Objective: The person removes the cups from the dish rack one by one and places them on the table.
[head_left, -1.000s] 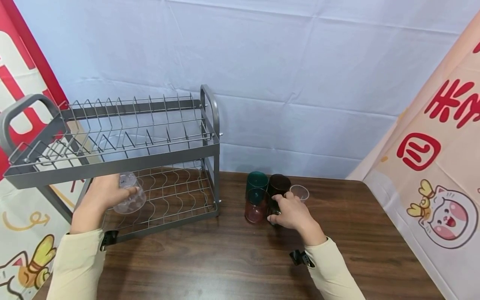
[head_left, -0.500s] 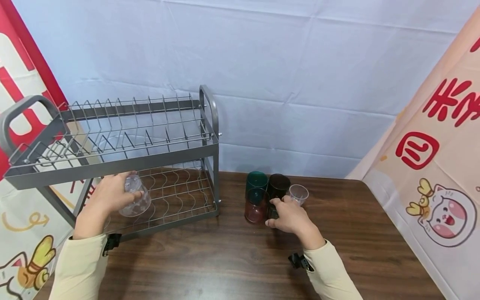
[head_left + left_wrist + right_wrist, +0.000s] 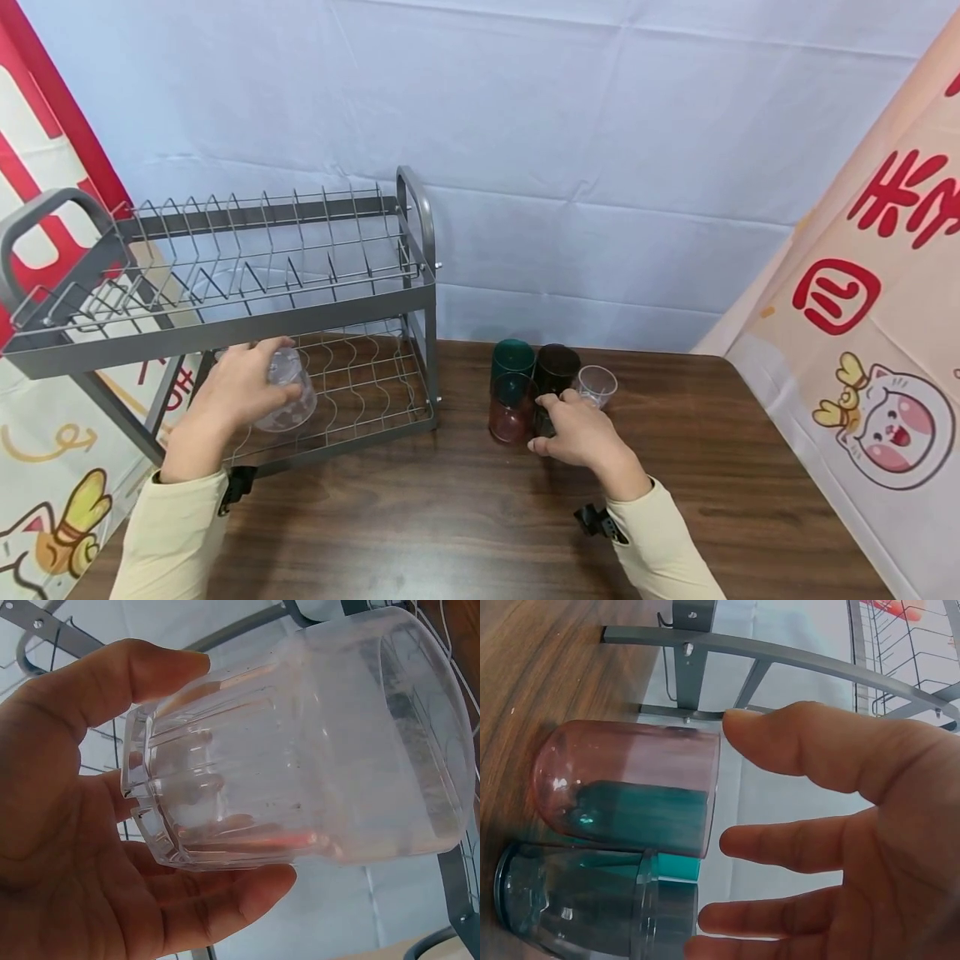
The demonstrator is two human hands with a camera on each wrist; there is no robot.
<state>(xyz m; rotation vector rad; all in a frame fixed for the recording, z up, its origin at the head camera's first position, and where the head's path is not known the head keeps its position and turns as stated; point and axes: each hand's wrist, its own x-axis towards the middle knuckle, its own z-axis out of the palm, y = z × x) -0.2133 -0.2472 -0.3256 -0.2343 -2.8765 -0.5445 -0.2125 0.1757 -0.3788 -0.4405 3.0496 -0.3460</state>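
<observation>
My left hand point(image 3: 236, 385) grips a clear plastic cup point(image 3: 294, 408) by its base, thumb on one side and fingers on the other. The cup is mouth-down over the lower wire shelf point(image 3: 352, 383) of a grey dish rack point(image 3: 225, 327). In the left wrist view, its wide rim faces the wires. My right hand point(image 3: 577, 429) hovers with extended fingers over a group of tumblers. Its thumb and fingertips are at the rims of a pink tumbler point(image 3: 622, 765) and a grey tumbler point(image 3: 577, 900). A teal tumbler point(image 3: 514, 357) and a dark brown one point(image 3: 558, 360) stand behind.
A small clear cup point(image 3: 600, 383) stands to the right of the dark tumbler. The rack's upper tier point(image 3: 262, 221) has upright wire dividers and overhangs my left hand. White cloth point(image 3: 562, 167) hangs behind the wooden table point(image 3: 420, 517), with printed banners point(image 3: 840, 333) at the sides.
My left hand has moved right and slightly up along the lower shelf, carrying the clear cup, which has turned more mouth-down. The right hand has shifted only slightly left.
</observation>
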